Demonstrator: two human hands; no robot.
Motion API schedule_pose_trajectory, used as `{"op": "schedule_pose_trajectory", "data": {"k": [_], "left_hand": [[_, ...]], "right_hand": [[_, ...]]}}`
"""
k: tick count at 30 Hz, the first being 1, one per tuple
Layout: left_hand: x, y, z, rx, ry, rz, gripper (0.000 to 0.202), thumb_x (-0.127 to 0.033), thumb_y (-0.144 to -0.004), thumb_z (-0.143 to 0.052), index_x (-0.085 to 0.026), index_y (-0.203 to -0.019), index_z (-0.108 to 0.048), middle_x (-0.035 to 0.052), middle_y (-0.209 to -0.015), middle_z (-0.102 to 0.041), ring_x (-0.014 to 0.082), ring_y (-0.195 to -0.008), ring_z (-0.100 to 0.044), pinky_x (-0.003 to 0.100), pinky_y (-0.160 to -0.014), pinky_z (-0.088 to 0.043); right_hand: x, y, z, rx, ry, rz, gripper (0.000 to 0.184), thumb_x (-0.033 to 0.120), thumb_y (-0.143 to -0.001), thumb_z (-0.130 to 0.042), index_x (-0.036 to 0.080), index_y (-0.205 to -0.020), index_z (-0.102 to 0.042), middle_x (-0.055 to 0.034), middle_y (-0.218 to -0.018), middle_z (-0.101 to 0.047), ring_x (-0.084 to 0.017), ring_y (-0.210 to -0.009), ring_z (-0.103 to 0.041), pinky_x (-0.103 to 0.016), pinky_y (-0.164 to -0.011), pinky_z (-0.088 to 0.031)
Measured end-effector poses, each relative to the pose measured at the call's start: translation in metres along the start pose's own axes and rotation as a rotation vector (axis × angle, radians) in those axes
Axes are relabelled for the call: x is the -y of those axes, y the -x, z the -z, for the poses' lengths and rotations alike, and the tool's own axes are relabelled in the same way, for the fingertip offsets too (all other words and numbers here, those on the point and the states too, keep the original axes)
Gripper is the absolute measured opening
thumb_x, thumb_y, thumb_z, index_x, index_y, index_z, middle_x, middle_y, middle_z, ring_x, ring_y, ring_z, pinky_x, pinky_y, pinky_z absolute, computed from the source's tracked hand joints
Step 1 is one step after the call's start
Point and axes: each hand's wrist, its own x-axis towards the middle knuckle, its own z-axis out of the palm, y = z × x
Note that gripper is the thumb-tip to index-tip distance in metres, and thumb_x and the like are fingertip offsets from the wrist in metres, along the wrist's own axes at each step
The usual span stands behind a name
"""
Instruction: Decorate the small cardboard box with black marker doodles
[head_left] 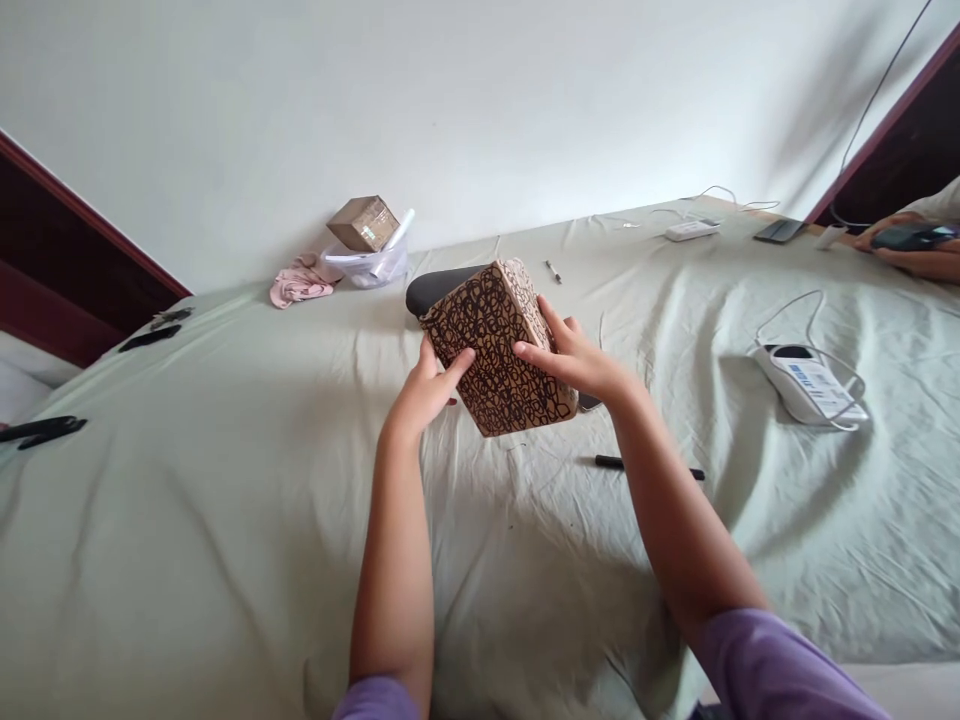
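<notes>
A brown cardboard box (499,365) covered in black scribbled loops is held tilted above the green cloth. My left hand (426,388) grips its lower left side, thumb on the front face. On the box's right side is my right hand (574,352), its thumb on the front and its fingers along the side. Behind the box, a dark grey rounded object (442,288) shows only in part. A black marker (611,462) lies on the cloth beneath my right forearm, which hides its middle.
By the wall stand a small carton (365,224), a plastic bag (375,265) and a pink cloth (301,281). A pen (553,272) lies beyond the box. At right are a white device with a cable (814,385) and another person's hands (911,240) holding a dark object.
</notes>
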Motion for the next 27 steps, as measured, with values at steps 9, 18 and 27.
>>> {"op": "schedule_pose_trajectory", "data": {"k": [9,18,27], "left_hand": [[0.020,-0.023,-0.009,-0.157,0.012,-0.264,0.143,-0.081,-0.076,-0.094,-0.047,-0.183,-0.006,0.0095,-0.196,-0.008,0.0456,-0.183,-0.005,0.069,-0.140,-0.036],[0.017,-0.017,0.000,-0.023,0.135,-0.178,0.124,-0.066,-0.086,-0.085,-0.047,-0.183,-0.010,0.0101,-0.188,-0.035,0.0420,-0.161,-0.054,0.064,-0.123,-0.057],[0.023,-0.028,-0.009,0.107,0.233,-0.250,0.135,-0.063,-0.071,-0.090,-0.041,-0.182,-0.018,0.0103,-0.191,-0.030,0.0423,-0.167,-0.046,0.058,-0.134,-0.046]], "right_hand": [[0.025,0.010,-0.018,0.099,0.225,0.005,0.152,0.078,-0.070,-0.096,0.041,-0.187,-0.007,-0.0186,-0.162,-0.042,-0.058,-0.155,-0.039,-0.086,-0.127,-0.040],[0.035,0.015,0.005,0.248,0.118,0.001,0.119,0.053,-0.087,-0.084,0.047,-0.187,-0.019,-0.0118,-0.160,-0.057,-0.038,-0.113,-0.072,-0.066,-0.108,-0.067],[0.028,0.083,0.030,-0.008,0.225,-0.109,0.072,0.053,-0.103,-0.067,0.028,-0.170,-0.059,-0.0168,-0.134,-0.077,-0.037,-0.107,-0.074,-0.064,-0.101,-0.065]]}}
